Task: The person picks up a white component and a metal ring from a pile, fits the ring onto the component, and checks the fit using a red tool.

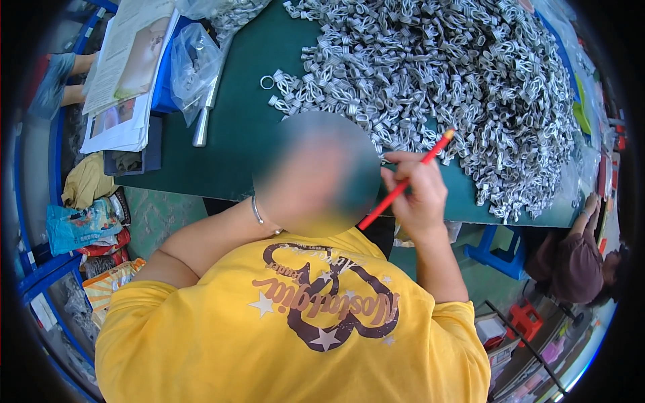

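Note:
My right hand (424, 195) is closed around a red pencil (388, 203), whose pale yellow end slants up toward the far right. The thumb and forefinger of that hand come close to a round blurred patch. My left hand (295, 181), with a silver bangle (257, 210) at its wrist, reaches into this patch; its fingers and anything in them are hidden. Beyond both hands, a large heap of small grey metal looped pieces (437, 74) spreads over the dark green tabletop (178, 158). A single ring (267, 82) lies at the heap's left edge.
Left on the table are stacked papers (127, 74), a clear plastic bag (195, 64) and a long metal tool (205, 117). A grey bin (144, 158) sits under the papers. A blue stool (500, 252) stands below right; another person (571, 262) is farther right.

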Action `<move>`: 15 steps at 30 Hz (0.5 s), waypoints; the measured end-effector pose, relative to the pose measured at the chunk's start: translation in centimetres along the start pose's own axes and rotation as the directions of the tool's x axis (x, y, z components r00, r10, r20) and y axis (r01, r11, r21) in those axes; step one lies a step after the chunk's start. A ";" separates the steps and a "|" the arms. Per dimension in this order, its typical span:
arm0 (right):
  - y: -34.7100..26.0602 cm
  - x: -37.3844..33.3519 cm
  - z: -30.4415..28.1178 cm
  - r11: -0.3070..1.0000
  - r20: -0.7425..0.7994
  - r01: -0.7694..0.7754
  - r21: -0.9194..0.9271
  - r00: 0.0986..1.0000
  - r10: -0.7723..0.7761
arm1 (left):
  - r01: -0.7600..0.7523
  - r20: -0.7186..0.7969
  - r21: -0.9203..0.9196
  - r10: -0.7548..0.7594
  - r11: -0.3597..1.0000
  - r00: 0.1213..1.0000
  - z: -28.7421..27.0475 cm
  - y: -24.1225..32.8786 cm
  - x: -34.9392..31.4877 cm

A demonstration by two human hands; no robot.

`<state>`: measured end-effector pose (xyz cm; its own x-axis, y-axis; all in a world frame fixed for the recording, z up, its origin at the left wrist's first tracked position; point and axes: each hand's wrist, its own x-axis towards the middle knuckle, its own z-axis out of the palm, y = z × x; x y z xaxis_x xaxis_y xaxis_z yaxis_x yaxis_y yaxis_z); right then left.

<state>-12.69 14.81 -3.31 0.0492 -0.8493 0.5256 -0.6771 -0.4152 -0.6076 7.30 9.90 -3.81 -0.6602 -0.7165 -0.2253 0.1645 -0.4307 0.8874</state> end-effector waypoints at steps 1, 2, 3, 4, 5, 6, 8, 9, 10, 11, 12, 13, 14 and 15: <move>0.1 0.0 0.5 0.997 0.040 0.012 -0.071 0.999 -0.009 | -0.005 -0.005 0.024 0.005 1.000 1.000 0.0 0.0 0.0; 0.2 0.0 0.9 0.990 0.081 0.026 -0.142 0.997 -0.015 | -0.008 -0.010 0.047 0.008 0.999 1.000 0.0 -0.1 -0.1; 0.4 -0.3 1.1 0.986 0.064 0.038 -0.160 0.998 -0.028 | -0.008 -0.017 0.064 0.009 0.998 1.000 0.1 -0.1 -0.1; 0.4 -0.2 1.0 0.987 0.061 0.041 -0.155 0.998 -0.032 | -0.007 -0.029 0.079 0.009 0.997 1.000 0.0 -0.2 -0.3; 0.4 -0.1 0.8 0.985 0.081 0.048 -0.169 0.996 -0.034 | -0.007 -0.039 0.100 0.011 0.995 0.999 -0.1 -0.2 -0.4; 0.3 0.0 0.6 0.982 0.100 0.054 -0.183 0.994 -0.036 | -0.011 -0.052 0.126 0.018 0.992 0.998 -0.2 -0.3 -0.5; 0.1 0.0 0.4 0.982 0.075 0.061 -0.178 0.996 -0.048 | -0.057 -0.064 0.234 0.074 0.971 0.995 -0.2 -0.3 -0.6; 0.0 -0.2 0.2 0.994 -0.019 0.002 -0.109 1.000 -0.004 | -0.197 -0.031 0.444 0.235 0.874 0.972 -0.2 -0.4 -0.4; -0.2 -0.3 0.1 0.998 -0.107 -0.050 -0.036 0.993 0.046 | -0.318 0.036 0.622 0.380 0.715 0.924 -0.1 -0.4 -0.3; -0.7 0.1 -0.2 0.993 -0.177 -0.092 0.078 0.979 0.105 | -0.342 0.074 0.646 0.390 0.683 0.918 0.0 -0.2 -0.2; -0.9 -0.4 -0.3 0.935 -0.150 -0.208 0.289 0.954 0.258 | -0.367 0.111 0.666 0.399 0.649 0.910 0.1 0.1 -0.2; -1.7 -0.1 -0.3 0.803 -0.112 -0.298 0.517 0.906 0.408 | -0.333 0.049 0.619 0.387 0.712 0.921 0.8 0.6 -0.1; -2.5 0.2 -0.4 0.609 -0.035 -0.358 0.708 0.843 0.537 | -0.328 0.029 0.593 0.388 0.735 0.921 0.9 0.6 0.0; -2.5 0.2 -0.5 0.514 0.041 -0.349 0.783 0.854 0.518 | -0.323 0.007 0.566 0.388 0.758 0.922 1.0 0.5 0.0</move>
<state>-11.36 15.82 -1.33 -0.2787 -0.9541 0.1098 0.2100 -0.1721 -0.9624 6.68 10.22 -2.93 -0.5498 -0.8237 0.1391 -0.0770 0.2158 0.9734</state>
